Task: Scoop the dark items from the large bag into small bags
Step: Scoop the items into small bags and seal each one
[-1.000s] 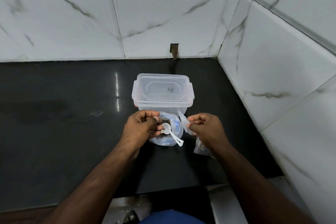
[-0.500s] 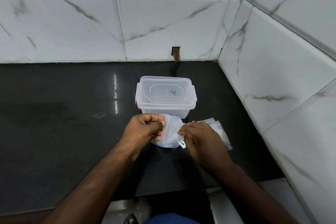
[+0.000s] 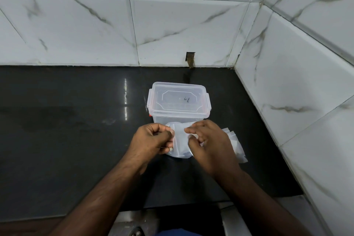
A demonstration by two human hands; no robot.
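Two hands (image 3: pixel 183 140), crinkled translucent bag (image 3: pixel 180 140)

Dim, cool overhead light; glare streak on the black counter (image 3: pixel 125 99); wide-angle bending at edges.

A box (image 3: pixel 179 101) sits on the surface (image 3: pixel 67 140) near the back wall (image 3: pixel 95 30). A bag (image 3: pixel 180 143) lies in front of it, with flat bags (image 3: pixel 236 147) to its right.
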